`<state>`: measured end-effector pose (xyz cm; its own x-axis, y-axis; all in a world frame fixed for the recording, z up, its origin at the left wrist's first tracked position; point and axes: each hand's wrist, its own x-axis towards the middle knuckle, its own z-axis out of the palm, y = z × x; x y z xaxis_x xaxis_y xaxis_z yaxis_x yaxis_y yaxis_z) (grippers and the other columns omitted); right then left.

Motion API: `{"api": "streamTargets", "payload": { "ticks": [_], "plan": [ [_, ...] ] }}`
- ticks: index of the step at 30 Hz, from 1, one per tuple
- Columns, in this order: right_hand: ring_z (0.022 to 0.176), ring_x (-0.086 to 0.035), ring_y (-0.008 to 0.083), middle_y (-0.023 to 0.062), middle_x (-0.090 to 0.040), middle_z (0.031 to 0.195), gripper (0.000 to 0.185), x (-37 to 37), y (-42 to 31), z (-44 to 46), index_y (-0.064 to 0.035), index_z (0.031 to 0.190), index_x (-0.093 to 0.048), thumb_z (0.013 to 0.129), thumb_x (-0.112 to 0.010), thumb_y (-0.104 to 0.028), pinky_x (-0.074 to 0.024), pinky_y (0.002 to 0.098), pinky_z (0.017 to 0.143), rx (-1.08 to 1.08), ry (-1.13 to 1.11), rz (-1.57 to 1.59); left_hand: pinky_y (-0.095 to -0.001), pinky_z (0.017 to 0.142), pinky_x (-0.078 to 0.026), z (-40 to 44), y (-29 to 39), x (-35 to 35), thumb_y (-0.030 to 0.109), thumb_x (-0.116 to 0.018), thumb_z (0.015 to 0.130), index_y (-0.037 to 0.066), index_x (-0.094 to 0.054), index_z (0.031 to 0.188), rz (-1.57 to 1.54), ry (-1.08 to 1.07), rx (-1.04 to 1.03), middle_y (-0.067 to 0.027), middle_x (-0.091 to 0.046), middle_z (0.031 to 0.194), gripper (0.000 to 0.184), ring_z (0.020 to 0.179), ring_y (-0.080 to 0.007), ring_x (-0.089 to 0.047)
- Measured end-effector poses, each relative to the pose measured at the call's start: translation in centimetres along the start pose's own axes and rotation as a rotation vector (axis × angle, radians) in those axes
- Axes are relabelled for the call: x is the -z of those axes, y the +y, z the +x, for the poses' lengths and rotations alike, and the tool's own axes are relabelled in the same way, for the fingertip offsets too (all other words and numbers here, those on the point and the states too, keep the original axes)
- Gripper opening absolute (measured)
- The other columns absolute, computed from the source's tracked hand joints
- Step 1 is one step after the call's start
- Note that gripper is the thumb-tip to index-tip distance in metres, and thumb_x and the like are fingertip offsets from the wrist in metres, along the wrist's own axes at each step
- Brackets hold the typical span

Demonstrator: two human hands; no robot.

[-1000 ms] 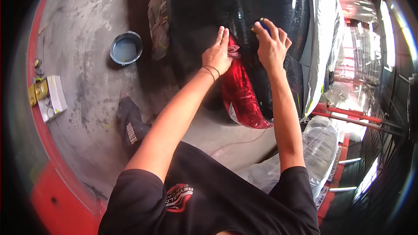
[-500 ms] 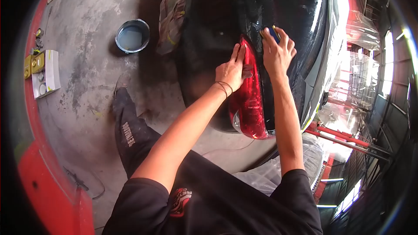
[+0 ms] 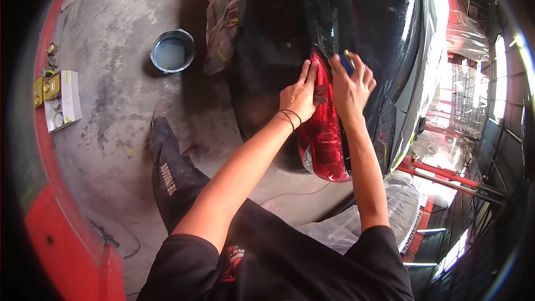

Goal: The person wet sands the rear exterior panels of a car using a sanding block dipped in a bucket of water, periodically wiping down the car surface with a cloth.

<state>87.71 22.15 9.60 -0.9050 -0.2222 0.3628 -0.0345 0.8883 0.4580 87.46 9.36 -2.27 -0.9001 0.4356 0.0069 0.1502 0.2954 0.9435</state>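
Note:
A red tail light [image 3: 325, 147] sits on the rear corner of a black car [image 3: 267, 39], whose surface looks wet in places. My left hand [image 3: 301, 96] rests on the light's left side, its fingers stretched toward the upper end and the lower ones tucked in shadow. To the right of the light, my right hand [image 3: 352, 85] is closed around a small blue block [image 3: 346, 65] with a yellow edge. That block touches the black panel beside the light's upper end, and my fingers partly cover it.
A bucket [image 3: 172, 51] of cloudy liquid stands on the concrete floor at left. Farther left are yellow tins [image 3: 52, 86] and a white box [image 3: 70, 100]. Masking paper [image 3: 223, 19] covers part of the car's left side; plastic sheeting [image 3: 340, 220] lies below right.
My right hand has moved the blue block down along the panel, nearer the tail light. My left hand stays on the light. The whole view has shifted slightly.

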Motion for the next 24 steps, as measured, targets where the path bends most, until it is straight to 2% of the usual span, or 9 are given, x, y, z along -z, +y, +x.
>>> {"api": "streamTargets", "payload": {
  "ticks": [1,4,8,10,13,15,17,20,24],
  "plan": [
    [0.136,-0.061,0.0365,0.0049,-0.065,0.154,0.038,0.7,0.3,-1.4,-0.0303,0.139,-0.081,0.101,-0.081,-0.026,-0.0458,0.0542,0.111,-0.013,-0.016,0.016,-0.0525,0.088,-0.069,0.0,-0.2,0.0,0.034,-0.090,0.093,0.016,-0.020,0.185,-0.002,-0.006,-0.011,-0.0104,-0.024,0.192,0.118,0.108,-0.0421,-0.083],
    [0.136,-0.061,0.0375,0.0040,-0.064,0.155,0.039,1.4,1.2,-1.8,-0.0294,0.138,-0.082,0.099,-0.081,-0.025,-0.0464,0.0550,0.111,0.045,-0.040,0.051,-0.0522,0.100,-0.067,0.0,0.2,0.4,0.038,-0.089,0.095,0.012,-0.025,0.183,-0.066,-0.045,0.016,-0.0186,-0.031,0.188,0.112,0.127,-0.0445,-0.077],
    [0.135,-0.062,0.0362,0.0061,-0.065,0.151,0.037,-3.1,-0.2,7.0,-0.0247,0.134,-0.082,0.098,-0.076,-0.020,-0.0472,0.0554,0.109,0.138,-0.053,0.042,-0.0519,0.087,-0.069,-0.1,0.3,0.4,0.042,-0.091,0.094,0.016,-0.017,0.186,-0.012,-0.020,0.012,-0.0118,-0.026,0.192,0.121,0.109,-0.0405,-0.083],
    [0.136,-0.061,0.0370,0.0064,-0.066,0.151,0.038,-4.6,-0.4,9.8,-0.0251,0.134,-0.082,0.098,-0.075,-0.019,-0.0465,0.0551,0.110,0.192,-0.037,0.048,-0.0518,0.088,-0.069,-0.1,0.5,0.6,0.042,-0.091,0.095,0.015,-0.019,0.185,-0.031,-0.023,0.029,-0.0118,-0.026,0.191,0.119,0.111,-0.0405,-0.082],
    [0.136,-0.061,0.0364,0.0060,-0.066,0.151,0.034,-2.0,0.3,8.8,-0.0260,0.132,-0.083,0.099,-0.076,-0.022,-0.0459,0.0542,0.111,0.295,-0.140,-0.001,-0.0534,0.090,-0.069,-0.2,0.7,0.8,0.041,-0.092,0.093,0.015,-0.020,0.184,-0.067,-0.027,0.040,-0.0152,-0.030,0.190,0.119,0.112,-0.0432,-0.081],
    [0.135,-0.061,0.0357,0.0063,-0.066,0.151,0.032,-0.9,0.8,7.2,-0.0254,0.131,-0.083,0.100,-0.076,-0.024,-0.0459,0.0544,0.111,0.307,-0.155,-0.004,-0.0536,0.089,-0.069,-0.4,0.9,0.9,0.041,-0.092,0.093,0.016,-0.020,0.185,-0.067,-0.047,0.048,-0.0140,-0.029,0.190,0.119,0.111,-0.0428,-0.082],
    [0.135,-0.061,0.0347,0.0069,-0.066,0.150,0.029,-2.3,0.5,7.9,-0.0243,0.129,-0.084,0.100,-0.078,-0.025,-0.0463,0.0547,0.111,0.334,-0.132,0.009,-0.0538,0.087,-0.069,0.0,1.1,1.4,0.041,-0.092,0.093,0.016,-0.019,0.185,-0.070,-0.070,0.075,-0.0120,-0.028,0.191,0.120,0.109,-0.0427,-0.082],
    [0.139,-0.058,0.0375,0.0057,-0.064,0.153,0.039,-4.9,-0.7,9.8,-0.0283,0.135,-0.083,0.098,-0.077,-0.022,-0.0464,0.0540,0.113,0.325,-0.188,0.009,-0.0537,0.088,-0.070,0.0,0.7,0.8,0.043,-0.092,0.094,0.016,-0.018,0.185,-0.058,-0.040,0.055,-0.0121,-0.027,0.191,0.120,0.109,-0.0428,-0.083],
    [0.137,-0.060,0.0355,0.0056,-0.065,0.152,0.036,-2.6,-0.2,8.3,-0.0274,0.133,-0.083,0.098,-0.078,-0.023,-0.0474,0.0535,0.111,0.344,-0.217,0.022,-0.0541,0.088,-0.070,0.3,0.9,1.4,0.045,-0.091,0.094,0.016,-0.018,0.185,-0.056,-0.050,0.056,-0.0122,-0.028,0.191,0.120,0.110,-0.0424,-0.082]
  ]
}}
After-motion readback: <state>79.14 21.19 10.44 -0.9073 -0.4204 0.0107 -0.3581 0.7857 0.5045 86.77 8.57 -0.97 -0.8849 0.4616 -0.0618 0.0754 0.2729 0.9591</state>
